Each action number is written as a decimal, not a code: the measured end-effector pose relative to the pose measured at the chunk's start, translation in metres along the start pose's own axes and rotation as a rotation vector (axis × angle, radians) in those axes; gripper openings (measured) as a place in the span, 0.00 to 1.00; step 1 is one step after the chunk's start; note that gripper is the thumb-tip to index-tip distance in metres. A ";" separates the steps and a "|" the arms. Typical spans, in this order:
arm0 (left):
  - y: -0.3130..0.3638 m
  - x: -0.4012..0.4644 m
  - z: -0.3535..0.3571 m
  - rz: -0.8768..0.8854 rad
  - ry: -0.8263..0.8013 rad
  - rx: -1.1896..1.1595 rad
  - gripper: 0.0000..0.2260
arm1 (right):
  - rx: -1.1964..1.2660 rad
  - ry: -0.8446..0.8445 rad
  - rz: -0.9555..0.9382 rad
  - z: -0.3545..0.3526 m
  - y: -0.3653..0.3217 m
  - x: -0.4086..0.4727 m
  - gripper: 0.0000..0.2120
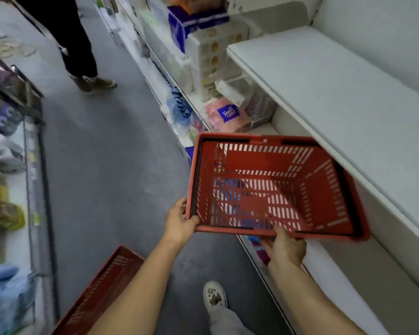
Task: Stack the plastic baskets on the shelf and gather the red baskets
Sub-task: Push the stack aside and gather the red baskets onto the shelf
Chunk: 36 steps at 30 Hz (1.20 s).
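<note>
Head view: we grip the red basket [273, 187] rim with both left hand [180, 224] and right hand [286, 247] fingers, beside the white shelf [336, 97].

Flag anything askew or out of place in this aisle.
The pink tissue pack lies tilted on the low shelf, unlike the upright boxes beside it. A second red basket sits slanted by the person's left arm.
</note>
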<state>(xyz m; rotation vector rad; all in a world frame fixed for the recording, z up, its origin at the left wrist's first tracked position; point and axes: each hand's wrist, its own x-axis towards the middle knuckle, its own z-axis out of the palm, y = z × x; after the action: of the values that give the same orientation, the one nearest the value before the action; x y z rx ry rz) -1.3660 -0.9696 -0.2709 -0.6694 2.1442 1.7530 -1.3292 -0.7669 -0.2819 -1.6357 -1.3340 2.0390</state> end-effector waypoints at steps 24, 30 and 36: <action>-0.384 -0.238 -0.220 -0.252 0.906 -0.511 0.21 | -0.940 -0.713 -0.110 -0.026 0.388 -0.137 0.41; -0.491 -0.203 -0.246 -0.275 0.921 -0.489 0.22 | -0.929 -0.805 -0.029 0.000 0.477 -0.135 0.29; -0.557 -0.165 -0.255 -0.321 0.964 -0.516 0.23 | -0.951 -0.870 0.021 0.009 0.541 -0.109 0.21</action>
<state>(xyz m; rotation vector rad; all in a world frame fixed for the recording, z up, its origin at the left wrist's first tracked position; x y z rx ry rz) -0.9177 -1.2743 -0.6008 -2.2183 1.8156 2.0185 -1.1030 -1.1502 -0.6089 -0.8807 -2.9087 2.3866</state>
